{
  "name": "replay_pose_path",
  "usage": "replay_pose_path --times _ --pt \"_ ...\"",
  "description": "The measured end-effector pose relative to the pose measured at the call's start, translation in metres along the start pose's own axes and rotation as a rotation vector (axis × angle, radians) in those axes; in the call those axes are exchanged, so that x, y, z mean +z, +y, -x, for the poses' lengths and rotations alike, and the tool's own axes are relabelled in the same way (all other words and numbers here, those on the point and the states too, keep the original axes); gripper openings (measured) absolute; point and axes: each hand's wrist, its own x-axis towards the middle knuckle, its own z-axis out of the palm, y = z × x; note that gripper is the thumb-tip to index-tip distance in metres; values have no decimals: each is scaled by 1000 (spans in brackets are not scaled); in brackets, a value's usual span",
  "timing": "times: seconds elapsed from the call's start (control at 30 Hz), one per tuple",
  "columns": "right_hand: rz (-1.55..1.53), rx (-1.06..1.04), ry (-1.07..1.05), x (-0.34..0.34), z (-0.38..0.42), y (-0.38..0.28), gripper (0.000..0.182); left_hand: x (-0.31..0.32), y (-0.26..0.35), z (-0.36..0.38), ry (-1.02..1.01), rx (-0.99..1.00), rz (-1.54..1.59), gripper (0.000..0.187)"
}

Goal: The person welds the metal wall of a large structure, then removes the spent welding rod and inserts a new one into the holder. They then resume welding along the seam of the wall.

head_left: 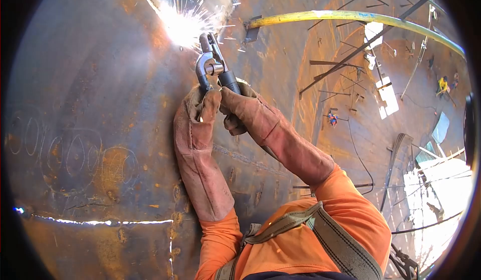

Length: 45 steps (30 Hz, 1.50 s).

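The left hand (200,107), in a reddish-brown gauntlet, curls closed at the lower end of the tool (202,70), beneath its curved metal piece. The right hand (241,105), gloved alike, is wrapped around the black handle (229,81). How tight either grip is, I cannot tell. With the hands as the middle of the dial, the tool points to 12 o'clock, and sparks (183,23) flare just past its end at 11, the glare hiding the very tip.

The rusty plate (125,84) stretches broadly toward 9 o'clock, giving room on the left side; chalk loops (75,152) mark it near 8. A bright slit (100,222) breaks it near 7. Toward 1 o'clock, the near end of a yellow tube (320,15) lies close to the tool in the view, and the tube curves away to nearly 3.

Count two gloved hands, one spark burst, two harness straps (348,240) at 5, and at least two distant people (332,119) toward 3, too small for detail.
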Motion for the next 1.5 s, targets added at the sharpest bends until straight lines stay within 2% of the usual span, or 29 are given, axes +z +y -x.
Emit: replay_pose_path --times 0.17,0.23,0.27,0.3,0.37,0.5,0.57,0.7,0.9,0.97,1.17,1.23,1.43,1.5 --pt "-12 17 -25 0 2 -5 54 -1 1 3 -38 -23 -29 60" --pt "-20 9 -28 -1 2 -3 55 9 -15 12 179 61 5 55" --pt "-24 5 -29 -1 2 -2 56 6 12 7 81 -8 51 53" --pt "-28 3 -27 -1 1 0 56 0 7 5 42 -12 -64 54" --pt "-32 0 -31 -3 1 1 58 3 -3 -1 31 41 -9 57" --pt "-26 -11 -33 -5 -1 4 59 5 -12 -3 31 28 -47 55" --pt "-35 -12 2 -3 -3 4 50 5 -19 -6 29 69 -31 54" --pt "-45 20 -5 -5 -11 11 50 6 -24 -7 19 56 -20 53" --pt "-38 73 -5 -6 -17 10 60 4 -15 -3 29 67 -11 55" --pt "-57 46 -47 -9 -16 12 54 3 -12 -2 36 77 -68 56" --pt "-60 14 -38 -9 -12 10 57 2 -6 -2 -8 28 69 54" --pt "-61 -6 -30 -9 -12 12 58 1 -1 -1 13 8 10 52" --pt "-75 -75 7 -5 -14 19 61 6 -28 -3 28 87 30 53" --pt "-84 -91 -2 -5 -14 14 61 4 -20 -5 0 87 35 51"
